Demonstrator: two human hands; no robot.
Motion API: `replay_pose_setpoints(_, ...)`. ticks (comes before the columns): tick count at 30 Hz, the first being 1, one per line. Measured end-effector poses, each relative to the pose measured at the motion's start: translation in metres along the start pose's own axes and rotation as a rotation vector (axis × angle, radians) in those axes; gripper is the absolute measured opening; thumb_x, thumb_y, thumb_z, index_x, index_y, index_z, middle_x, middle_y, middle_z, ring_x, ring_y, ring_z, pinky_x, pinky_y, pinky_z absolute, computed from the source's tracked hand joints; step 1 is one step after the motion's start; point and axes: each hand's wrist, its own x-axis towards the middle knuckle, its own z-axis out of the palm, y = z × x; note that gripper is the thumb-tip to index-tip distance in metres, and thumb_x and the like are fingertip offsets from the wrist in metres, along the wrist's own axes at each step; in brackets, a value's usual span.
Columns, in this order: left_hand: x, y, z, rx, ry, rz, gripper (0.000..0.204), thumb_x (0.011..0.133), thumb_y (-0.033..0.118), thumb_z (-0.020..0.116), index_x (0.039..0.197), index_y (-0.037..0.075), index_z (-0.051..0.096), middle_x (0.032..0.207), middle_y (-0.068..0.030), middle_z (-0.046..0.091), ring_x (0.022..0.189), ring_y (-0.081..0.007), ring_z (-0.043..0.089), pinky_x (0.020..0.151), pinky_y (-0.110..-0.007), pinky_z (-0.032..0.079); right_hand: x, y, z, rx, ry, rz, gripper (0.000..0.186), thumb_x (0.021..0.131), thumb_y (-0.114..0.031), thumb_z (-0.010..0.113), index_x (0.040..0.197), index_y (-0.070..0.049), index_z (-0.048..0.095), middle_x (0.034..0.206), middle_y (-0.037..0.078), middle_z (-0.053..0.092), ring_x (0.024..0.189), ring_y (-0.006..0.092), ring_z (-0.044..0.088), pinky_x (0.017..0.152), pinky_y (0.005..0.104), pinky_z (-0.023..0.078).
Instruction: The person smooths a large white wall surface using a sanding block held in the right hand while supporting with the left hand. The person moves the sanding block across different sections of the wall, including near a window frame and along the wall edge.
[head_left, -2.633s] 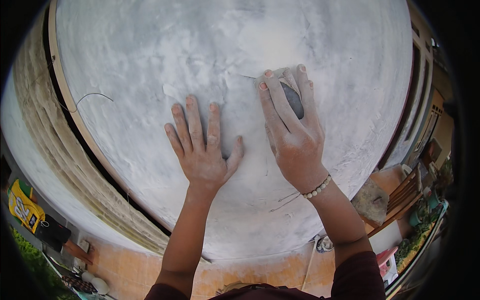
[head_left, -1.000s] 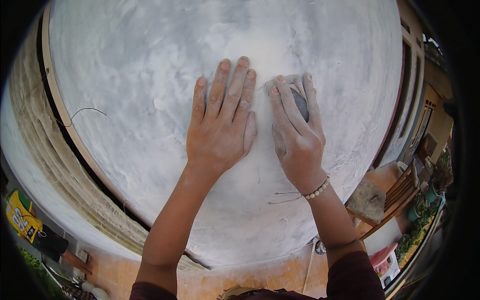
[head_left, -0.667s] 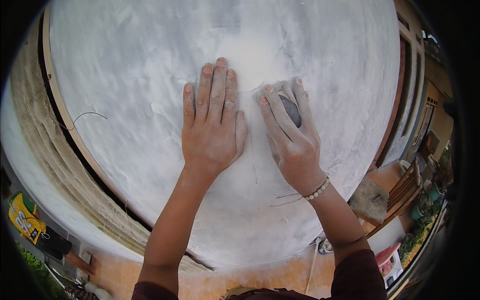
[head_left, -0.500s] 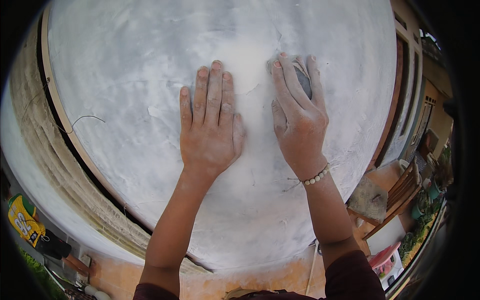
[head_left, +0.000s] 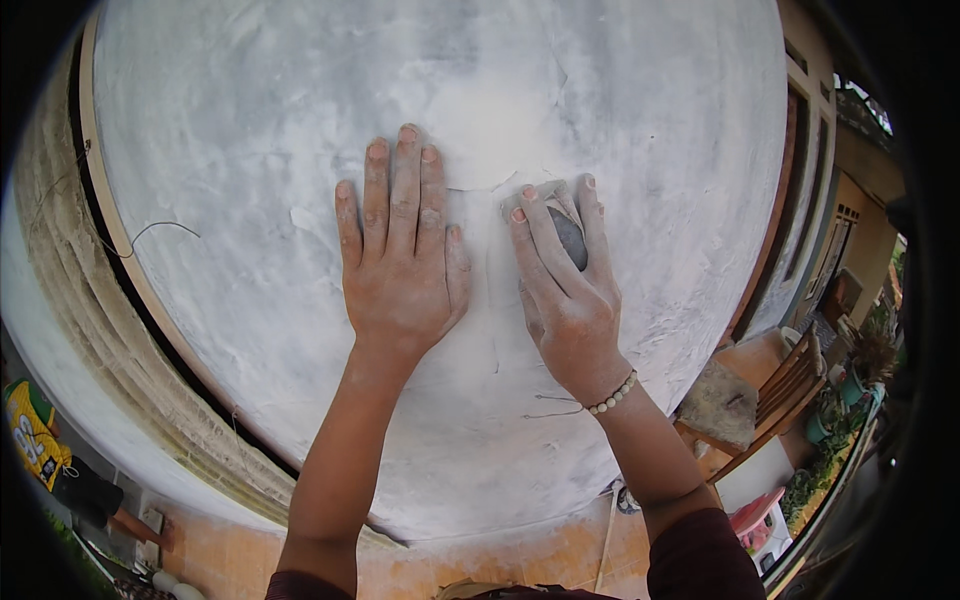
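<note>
My left hand [head_left: 398, 265] lies flat on the whitish, patchy plastered wall [head_left: 240, 280], fingers stretched and holding nothing. To its right, my right hand [head_left: 568, 310] is closed over a sanding block [head_left: 568, 238], a dark grey pad with pale, dusty edges, pressed against the same wall. Both hands are powdered with white dust, and a beaded bracelet [head_left: 610, 400] circles my right wrist. Fine cracks show in the plaster between and above my fingertips.
A vertical gap with wooden trim [head_left: 110, 190] and a loose wire [head_left: 165, 228] runs along the left. At lower left a person [head_left: 40, 450] in a yellow shirt stands nearby. At lower right are a wooden chair [head_left: 780, 390], potted plants [head_left: 850, 380] and tiled floor [head_left: 230, 545].
Over the last second my left hand has shifted left along the wall. My right hand, still on the block, went up and has come back down and to the left.
</note>
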Motion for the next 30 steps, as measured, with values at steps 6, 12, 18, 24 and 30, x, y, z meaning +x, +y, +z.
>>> replay_pose_setpoints(6,-0.006,0.002,-0.001,0.006,0.001,-0.037,0.063,0.092,0.021,0.051,0.15,-0.002,0.044,0.161,-0.0175,0.037,0.151,-0.0371,0.029,0.124,-0.053,0.014,-0.008,0.027,0.001,-0.142,0.134,0.332,0.056,0.079,0.005,0.072,0.133,-0.006,0.065,0.145,0.007,0.058,0.14,0.051,0.04,0.112,0.0517,0.046)
replay_pose_setpoints(12,-0.008,0.003,-0.003,0.041,-0.06,-0.023,0.067,0.092,0.028,0.055,0.152,0.001,0.043,0.162,-0.0174,0.036,0.151,-0.0381,0.029,0.124,-0.055,0.015,-0.062,0.006,0.006,-0.104,-0.027,0.21,0.057,0.08,0.008,0.069,0.135,-0.006,0.064,0.144,0.009,0.058,0.141,0.0485,0.04,0.111,0.05,0.047)
replay_pose_setpoints(18,-0.01,0.015,0.002,-0.007,-0.081,0.063,0.074,0.09,0.04,0.06,0.152,0.003,0.044,0.162,-0.0158,0.036,0.151,-0.0376,0.03,0.124,-0.055,0.016,-0.038,0.071,-0.017,-0.258,0.134,0.391,0.051,0.086,0.005,0.065,0.136,-0.005,0.063,0.142,0.015,0.059,0.141,0.0489,0.039,0.112,0.0497,0.044)
replay_pose_setpoints(24,-0.007,0.039,0.016,-0.066,-0.097,0.123,0.08,0.09,0.042,0.062,0.152,-0.002,0.039,0.161,-0.019,0.035,0.151,-0.0402,0.028,0.124,-0.053,0.016,-0.045,0.034,-0.03,-0.094,0.001,0.326,0.053,0.082,0.005,0.067,0.135,-0.003,0.063,0.144,0.013,0.058,0.143,0.0466,0.038,0.115,0.0506,0.04)
replay_pose_setpoints(30,-0.004,0.065,0.025,-0.063,-0.065,0.069,0.08,0.088,0.044,0.062,0.151,-0.001,0.043,0.16,-0.0182,0.038,0.15,-0.0361,0.032,0.125,-0.05,0.018,-0.04,0.08,-0.03,-0.194,0.147,0.441,0.055,0.083,0.006,0.067,0.137,-0.004,0.062,0.143,0.013,0.059,0.142,0.0471,0.04,0.116,0.051,0.04)
